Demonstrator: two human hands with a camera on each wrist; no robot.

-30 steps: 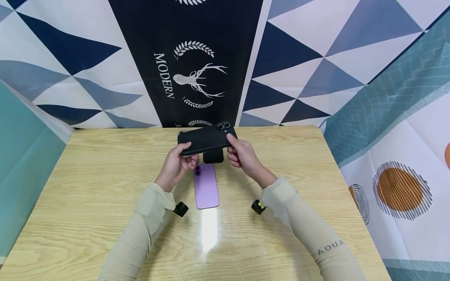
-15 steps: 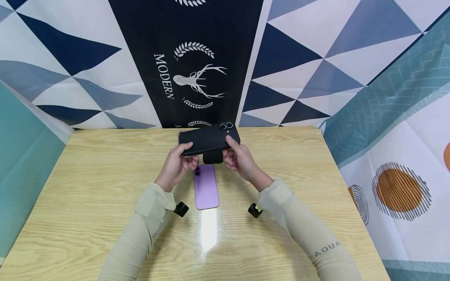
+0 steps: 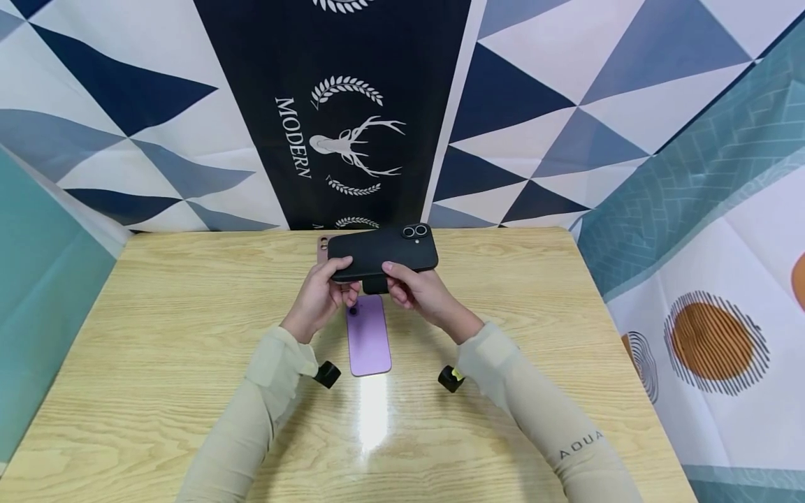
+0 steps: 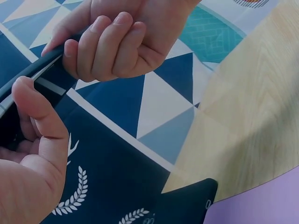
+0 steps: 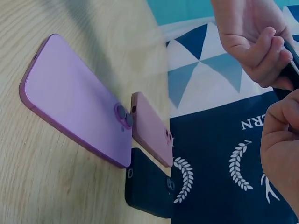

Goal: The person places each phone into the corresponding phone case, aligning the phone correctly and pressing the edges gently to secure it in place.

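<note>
Both hands hold a phone in a black case (image 3: 380, 253) above the far part of the table, lying lengthwise left to right with its two-lens camera at the upper right. My left hand (image 3: 316, 297) grips its left end, thumb on the back and fingers curled underneath. My right hand (image 3: 428, 299) pinches the near edge around the middle, thumb on the case. A light edge runs inside the dark rim of the black case (image 4: 35, 74) in the left wrist view. Just nearer lies a purple phone (image 3: 369, 342), back up, on the table.
Under the held phone, a second black phone-shaped piece (image 5: 149, 186) and a pink one (image 5: 152, 128) lie beyond the purple phone. The wooden table (image 3: 176, 335) ends at a patterned cloth (image 3: 503, 126). Small black wrist cameras (image 3: 327, 374) hang below the sleeves.
The cased phone has shifted a little right and nearer. My right thumb has slid left from near the camera to the near edge, and more of the pink piece shows.
</note>
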